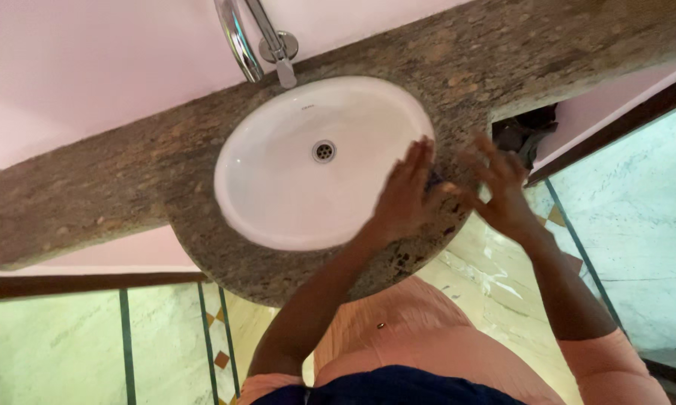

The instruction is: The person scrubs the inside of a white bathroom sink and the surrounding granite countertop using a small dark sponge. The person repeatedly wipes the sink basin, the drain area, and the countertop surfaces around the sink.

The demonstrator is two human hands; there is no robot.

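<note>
Counter (113,180) of speckled stone carries a white oval sink (278,172) with a chrome tap (274,45) at its back edge. Left hand (405,199) lies flat, fingers spread, on the counter's front edge just beside the sink rim; a small dark thing shows under its fingertips, too hidden to identify. Right hand (499,187) hovers open, fingers apart, just beside it. Judgement: wiping or rubbing of the rim appears in hand; the next pass calls for firm, even pressure along the edge.

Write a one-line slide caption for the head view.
Both hands, left hand and right hand, meet over the granite counter beside a white sink under a chrome tap.
</note>
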